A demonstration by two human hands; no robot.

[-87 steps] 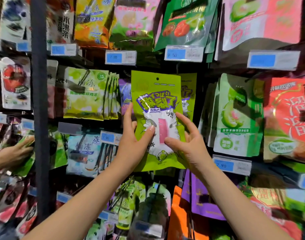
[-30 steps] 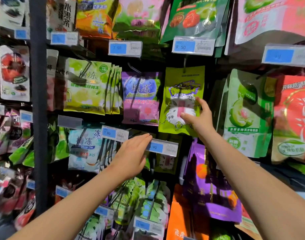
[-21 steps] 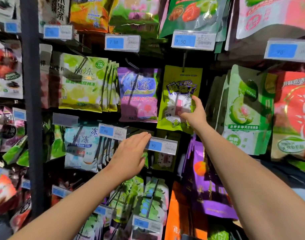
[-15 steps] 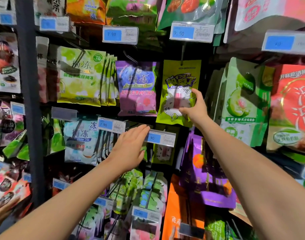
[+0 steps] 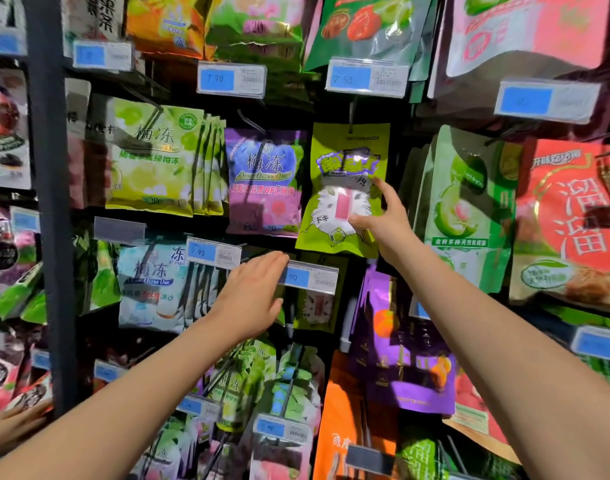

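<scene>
Green pouch (image 5: 345, 188), pinched by right hand (image 5: 386, 225), could slip off hook (image 5: 351, 114) if tugged; left hand (image 5: 251, 299) flat, empty.

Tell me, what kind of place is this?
Most likely a shop's snack aisle: snack packets hang in rows, blue price tags sit between rows, and the right hand holds a lime-green packet.
</scene>
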